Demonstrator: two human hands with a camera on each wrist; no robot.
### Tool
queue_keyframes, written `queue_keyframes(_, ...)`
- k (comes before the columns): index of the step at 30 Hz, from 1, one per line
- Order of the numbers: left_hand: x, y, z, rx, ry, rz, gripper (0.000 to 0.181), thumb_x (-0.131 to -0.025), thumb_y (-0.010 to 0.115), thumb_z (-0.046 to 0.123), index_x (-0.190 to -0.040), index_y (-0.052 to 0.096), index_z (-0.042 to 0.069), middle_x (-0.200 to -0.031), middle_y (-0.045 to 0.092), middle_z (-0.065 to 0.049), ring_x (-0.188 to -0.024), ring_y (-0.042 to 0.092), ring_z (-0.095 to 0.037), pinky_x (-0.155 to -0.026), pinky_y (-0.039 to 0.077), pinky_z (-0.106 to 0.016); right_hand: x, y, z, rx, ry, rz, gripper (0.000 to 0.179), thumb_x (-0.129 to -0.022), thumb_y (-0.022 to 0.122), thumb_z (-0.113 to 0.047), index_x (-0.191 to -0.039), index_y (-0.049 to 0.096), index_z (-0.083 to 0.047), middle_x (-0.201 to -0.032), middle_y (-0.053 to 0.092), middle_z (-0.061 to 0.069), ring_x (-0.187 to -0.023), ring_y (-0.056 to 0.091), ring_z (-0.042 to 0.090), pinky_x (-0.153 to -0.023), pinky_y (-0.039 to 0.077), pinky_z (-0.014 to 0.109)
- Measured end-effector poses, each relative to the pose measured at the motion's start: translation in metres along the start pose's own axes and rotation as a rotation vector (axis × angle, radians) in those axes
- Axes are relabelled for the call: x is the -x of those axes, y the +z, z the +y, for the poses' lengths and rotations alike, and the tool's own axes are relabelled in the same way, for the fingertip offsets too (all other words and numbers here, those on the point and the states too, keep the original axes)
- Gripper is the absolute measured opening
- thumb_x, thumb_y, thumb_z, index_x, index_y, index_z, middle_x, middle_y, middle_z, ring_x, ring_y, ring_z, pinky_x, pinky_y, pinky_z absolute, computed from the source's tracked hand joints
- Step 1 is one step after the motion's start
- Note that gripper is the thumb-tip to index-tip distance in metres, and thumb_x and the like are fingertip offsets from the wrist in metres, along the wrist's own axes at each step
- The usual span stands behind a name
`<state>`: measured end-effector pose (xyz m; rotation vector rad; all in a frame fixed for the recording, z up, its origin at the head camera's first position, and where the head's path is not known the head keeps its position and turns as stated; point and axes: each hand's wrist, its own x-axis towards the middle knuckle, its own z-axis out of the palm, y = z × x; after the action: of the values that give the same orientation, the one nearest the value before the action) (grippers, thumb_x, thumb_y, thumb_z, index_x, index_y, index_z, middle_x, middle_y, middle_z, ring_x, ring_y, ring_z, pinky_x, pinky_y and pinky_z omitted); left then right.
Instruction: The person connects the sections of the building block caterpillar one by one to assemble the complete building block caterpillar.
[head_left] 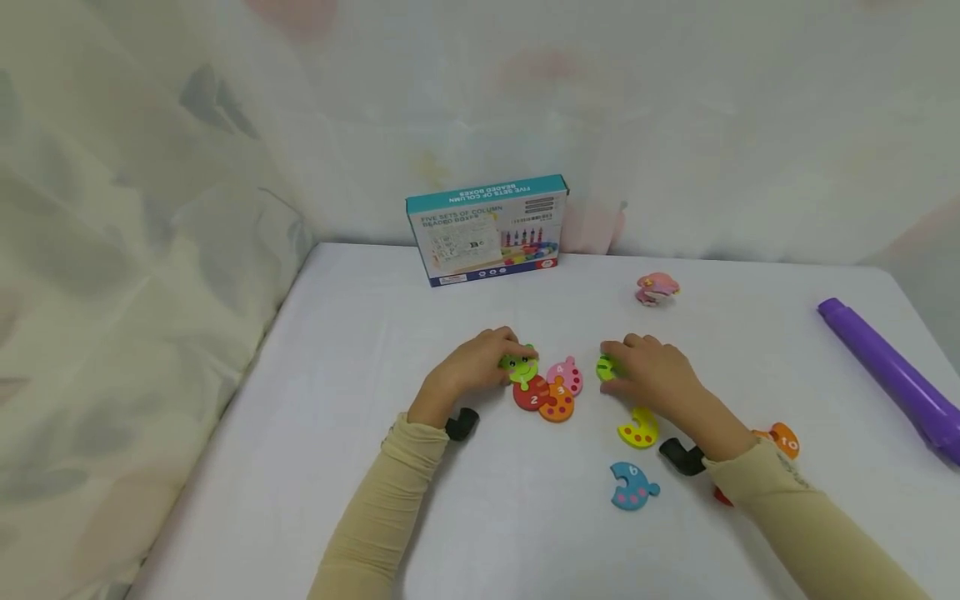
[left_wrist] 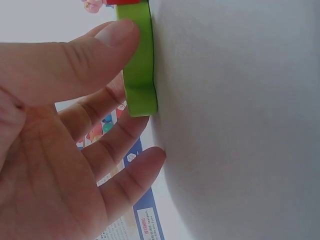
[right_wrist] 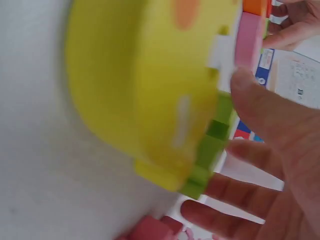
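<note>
My left hand (head_left: pixel 476 364) holds the edge of a green puzzle piece with a smiling face (head_left: pixel 522 368). In the left wrist view the thumb lies on that green piece (left_wrist: pixel 139 65), with fingers behind it. The face piece joins a red piece numbered 2 (head_left: pixel 529 393), an orange 3 (head_left: pixel 557 405) and a pink 4 (head_left: pixel 564 379) in a curved chain. To the right, my right hand (head_left: pixel 654 377) pinches a separate green puzzle piece (head_left: pixel 604 367), partly hidden by the fingers. A yellow spotted piece (head_left: pixel 640 431) lies just below this hand, close and blurred in the right wrist view.
A blue piece numbered 6 (head_left: pixel 632 489) lies nearer me. An orange piece marked 10 (head_left: pixel 786 440) and a red piece (head_left: pixel 722 497) are partly behind the right forearm. A cardboard box (head_left: pixel 491 237), a pink toy (head_left: pixel 657 288) and a purple tube (head_left: pixel 888 375) stand or lie farther out.
</note>
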<state>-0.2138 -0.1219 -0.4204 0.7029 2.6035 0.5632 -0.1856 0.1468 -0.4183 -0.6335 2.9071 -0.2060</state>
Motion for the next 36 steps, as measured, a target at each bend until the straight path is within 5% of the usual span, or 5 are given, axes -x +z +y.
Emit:
queue_keyframes(10,0.0,0.001,0.0,-0.008,0.006,0.011,0.05,-0.083,0.066,0.007,-0.127,0.058,0.029,-0.116,0.052,0.0,-0.103,0.046,-0.015,-0.086,0.043,-0.027,0.01,-0.004,-0.004,-0.037,-0.017,-0.11,0.06,-0.077,0.072,-0.01,-0.132,0.051,-0.017,-0.097,0.055,0.009,-0.074,0.049,0.019,-0.053,0.042,0.026)
queue_keyframes(15,0.0,0.0,0.001,-0.006,-0.004,0.011,0.05,-0.082,0.067,0.006,-0.126,0.058,0.029,-0.116,0.053,0.0,-0.104,0.046,-0.015,-0.086,0.043,-0.027,0.011,-0.002,-0.003,-0.033,-0.024,-0.093,0.054,-0.077,0.072,-0.011,-0.127,0.054,-0.013,-0.09,0.056,0.006,-0.07,0.048,0.018,-0.052,0.042,0.026)
queue_keyframes(23,0.0,0.001,0.001,-0.004,-0.004,0.008,0.05,-0.082,0.067,0.007,-0.126,0.058,0.029,-0.116,0.052,0.001,-0.103,0.046,-0.014,-0.086,0.044,-0.027,0.004,-0.008,-0.008,-0.037,0.0,-0.002,0.056,-0.077,0.074,-0.019,-0.127,0.053,-0.009,-0.106,0.06,0.013,-0.086,0.057,0.026,-0.066,0.052,0.04)
queue_keyframes(36,0.002,0.001,0.002,-0.013,0.003,0.014,0.05,-0.082,0.068,0.008,-0.126,0.059,0.029,-0.114,0.052,0.001,-0.104,0.046,-0.014,-0.089,0.043,-0.03,-0.027,-0.011,-0.029,0.075,-0.121,0.055,0.047,-0.078,0.073,-0.017,-0.123,0.058,-0.015,-0.098,0.061,0.01,-0.083,0.06,0.027,-0.063,0.052,0.038)
